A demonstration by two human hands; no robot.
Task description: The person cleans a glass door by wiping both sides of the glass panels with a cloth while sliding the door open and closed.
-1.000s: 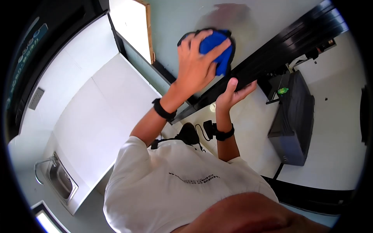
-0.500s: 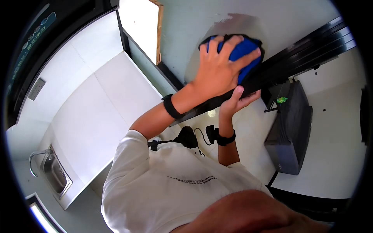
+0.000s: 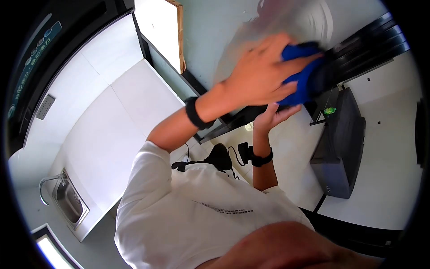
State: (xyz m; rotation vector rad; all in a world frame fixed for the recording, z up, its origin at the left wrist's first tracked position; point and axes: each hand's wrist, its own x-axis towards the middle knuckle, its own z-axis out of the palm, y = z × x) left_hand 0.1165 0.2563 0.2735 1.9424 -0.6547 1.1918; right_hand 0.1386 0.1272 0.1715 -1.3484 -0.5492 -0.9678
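Note:
My left hand (image 3: 268, 74) is blurred by motion, its fingers pressed over a blue cloth (image 3: 301, 83) with a dark edge. That cloth lies against the lower right of a grey-green panel (image 3: 206, 42), over its black ridged edge strip (image 3: 369, 42). Curved wet-looking streaks (image 3: 320, 22) mark the panel above. Just below the cloth, my right hand (image 3: 271, 117) is palm up at the underside of the black edge, thumb and fingers apart. Whether it bears any weight there is unclear. Black bands circle both wrists.
On the left is a white counter (image 3: 121, 116) with a steel sink (image 3: 70, 201) and tap (image 3: 47, 184). A wood-edged white board (image 3: 159, 31) stands beside the panel. To the right is a dark grey cabinet (image 3: 340, 148) with a small green item (image 3: 330, 110) near it.
My left hand has swept the blue cloth right and slightly down, onto the black edge strip. Curved streaks now show above it. My right hand has stayed nearly in place.

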